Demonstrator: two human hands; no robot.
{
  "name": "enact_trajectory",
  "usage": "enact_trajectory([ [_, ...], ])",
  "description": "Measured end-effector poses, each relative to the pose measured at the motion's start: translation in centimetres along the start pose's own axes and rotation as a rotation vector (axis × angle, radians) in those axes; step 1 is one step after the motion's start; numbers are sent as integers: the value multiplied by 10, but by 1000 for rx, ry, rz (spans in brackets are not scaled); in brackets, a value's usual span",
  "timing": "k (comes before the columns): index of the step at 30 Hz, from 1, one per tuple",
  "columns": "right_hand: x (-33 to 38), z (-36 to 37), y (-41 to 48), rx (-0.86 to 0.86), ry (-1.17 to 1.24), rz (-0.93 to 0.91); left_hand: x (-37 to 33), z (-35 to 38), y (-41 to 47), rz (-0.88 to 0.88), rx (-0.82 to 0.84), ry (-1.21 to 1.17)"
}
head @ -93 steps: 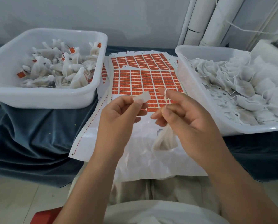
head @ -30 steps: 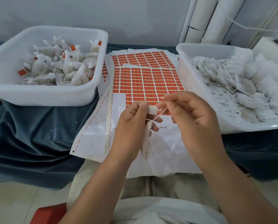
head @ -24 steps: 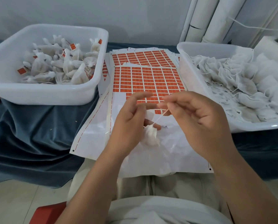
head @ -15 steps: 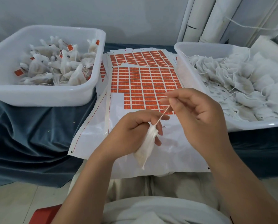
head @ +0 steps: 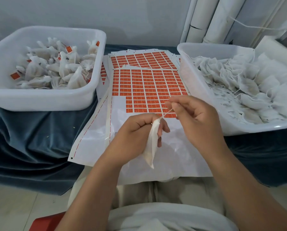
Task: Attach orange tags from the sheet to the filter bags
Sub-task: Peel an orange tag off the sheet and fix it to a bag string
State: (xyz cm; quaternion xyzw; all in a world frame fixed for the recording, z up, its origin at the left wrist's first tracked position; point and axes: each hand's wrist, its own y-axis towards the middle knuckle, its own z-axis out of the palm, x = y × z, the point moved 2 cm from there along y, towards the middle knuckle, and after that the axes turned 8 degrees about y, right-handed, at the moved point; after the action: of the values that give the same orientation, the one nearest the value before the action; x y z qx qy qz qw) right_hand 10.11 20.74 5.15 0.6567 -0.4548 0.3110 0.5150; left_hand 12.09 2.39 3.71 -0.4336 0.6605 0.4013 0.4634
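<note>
My left hand grips the gathered neck of a white filter bag, which hangs down from my fist over the paper. My right hand pinches the bag's thin string and holds it taut, up and to the right of the bag. Just beyond both hands lies the sheet of orange tags, with its lower rows partly peeled away. I cannot see a tag on the string.
A white tub on the left holds tagged bags. A white tub on the right is full of untagged bags. A second tag sheet lies behind the first. Dark blue cloth covers the table.
My left hand let go of the small white piece, dropped lower and closed round the bag's neck. My right hand drew the string out taut to the right.
</note>
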Motion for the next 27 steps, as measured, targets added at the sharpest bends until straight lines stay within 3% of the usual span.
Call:
enact_trajectory([
  [4,-5,1,1,84,-208,-53,2,4,1,-41,-196,-24],
  [9,-6,1,-5,66,-420,-180,5,5,2,-74,-272,-144],
  [16,0,-4,-2,-72,-349,-186,11,2,3,-236,-236,-259],
  [20,1,-6,0,-51,-357,-157,11,5,2,-228,-193,-251],
  [25,-3,-8,1,-64,-364,-120,4,8,2,-212,-58,-516],
  [27,-3,-9,2,-89,-346,-119,2,7,1,-183,-46,-427],
])
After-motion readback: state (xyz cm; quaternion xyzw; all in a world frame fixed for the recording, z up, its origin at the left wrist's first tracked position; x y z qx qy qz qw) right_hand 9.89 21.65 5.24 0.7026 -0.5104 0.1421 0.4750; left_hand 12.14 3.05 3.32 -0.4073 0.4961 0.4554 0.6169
